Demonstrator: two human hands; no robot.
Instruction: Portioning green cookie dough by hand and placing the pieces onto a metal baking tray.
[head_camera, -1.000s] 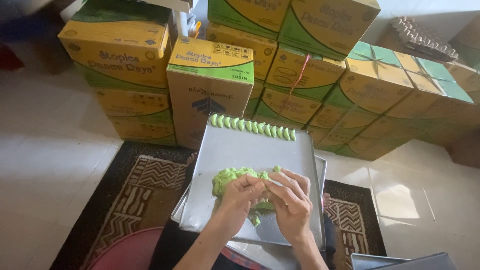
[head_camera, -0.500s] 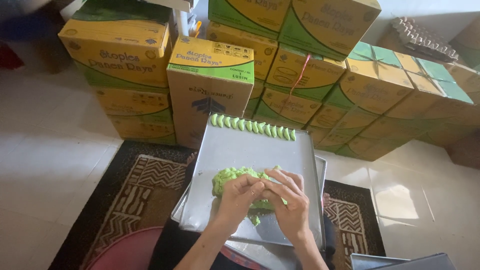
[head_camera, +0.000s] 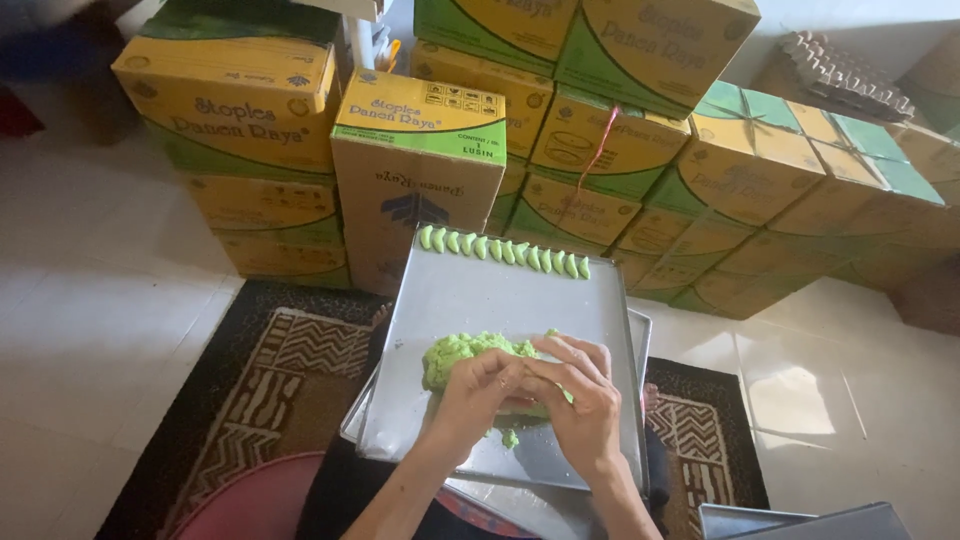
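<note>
A lump of green dough (head_camera: 455, 352) lies on a metal baking tray (head_camera: 470, 295) resting on my lap. My left hand (head_camera: 475, 392) and my right hand (head_camera: 580, 395) meet over the lump's right side, fingers pinched together on a piece of the dough; the piece itself is mostly hidden under my fingers. Along the tray's far edge runs a row of several small shaped green dough pieces (head_camera: 505, 252). A few green crumbs (head_camera: 510, 438) lie below my hands.
Stacks of yellow and green cardboard boxes (head_camera: 420, 150) fill the back. A second metal tray (head_camera: 640, 345) peeks from under the first. A patterned dark rug (head_camera: 270, 380) covers the tiled floor (head_camera: 90, 330). Another tray corner (head_camera: 790, 520) and a pink round object (head_camera: 250, 500) are near me.
My hands have stayed on the dough lump, fingers working closer together; the tray and the row of pieces have not moved.
</note>
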